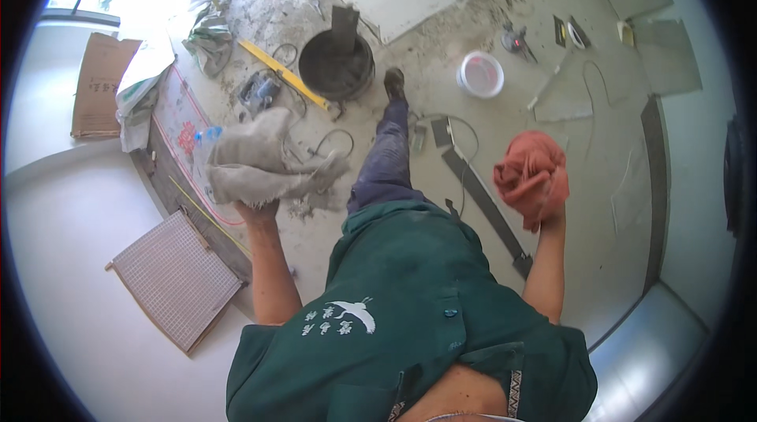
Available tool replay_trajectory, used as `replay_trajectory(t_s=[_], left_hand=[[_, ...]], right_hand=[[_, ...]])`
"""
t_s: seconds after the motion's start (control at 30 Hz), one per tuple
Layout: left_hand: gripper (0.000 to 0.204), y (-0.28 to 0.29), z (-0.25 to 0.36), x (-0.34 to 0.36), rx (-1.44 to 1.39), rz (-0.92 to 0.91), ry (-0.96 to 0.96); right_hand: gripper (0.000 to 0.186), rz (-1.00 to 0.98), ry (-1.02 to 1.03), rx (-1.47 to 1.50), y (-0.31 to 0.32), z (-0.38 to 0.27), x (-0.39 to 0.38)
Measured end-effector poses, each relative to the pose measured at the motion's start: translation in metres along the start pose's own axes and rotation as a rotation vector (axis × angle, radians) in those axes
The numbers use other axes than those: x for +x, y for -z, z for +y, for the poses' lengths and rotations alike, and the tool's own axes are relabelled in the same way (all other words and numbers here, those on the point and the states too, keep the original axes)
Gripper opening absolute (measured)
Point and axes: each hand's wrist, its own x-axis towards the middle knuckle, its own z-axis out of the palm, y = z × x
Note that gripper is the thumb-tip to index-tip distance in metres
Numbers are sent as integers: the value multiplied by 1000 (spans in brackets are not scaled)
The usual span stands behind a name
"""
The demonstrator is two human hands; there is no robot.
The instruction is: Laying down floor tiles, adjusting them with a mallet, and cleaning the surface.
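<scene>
Over mostly hidden fingers, the left hand (258, 210) grips a grey cloth (252, 158), the right hand (553, 217) a red cloth (533, 173).

Green shirt (410, 256), chest: white characters (327, 312) beside a white bird emblem (359, 315); brown cardboard box (101, 110), near the left edge of the floor (587, 264): small dark characters (97, 88)
</scene>
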Motion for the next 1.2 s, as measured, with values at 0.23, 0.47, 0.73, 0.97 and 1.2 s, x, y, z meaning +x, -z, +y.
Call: replay_trajectory(t_s=[0.23, 0.47, 0.73, 0.97, 1.2], left_hand=[[60, -40, -85, 208, -45, 312, 320], [58, -84, -119, 358, 228, 227, 475], [56, -164, -160, 412, 681, 564, 508], [55, -178, -294, 443, 917, 733, 676], [52, 29, -504, 567, 960, 319, 996]], right_hand=[[38, 593, -360, 145, 110, 53, 112], [41, 994, -509, 117, 111, -37, 180], [46, 705, -596, -36, 161, -108, 371], [35, 691, -392, -865, 223, -27, 591], [42, 207, -55, -100, 25, 10, 675]])
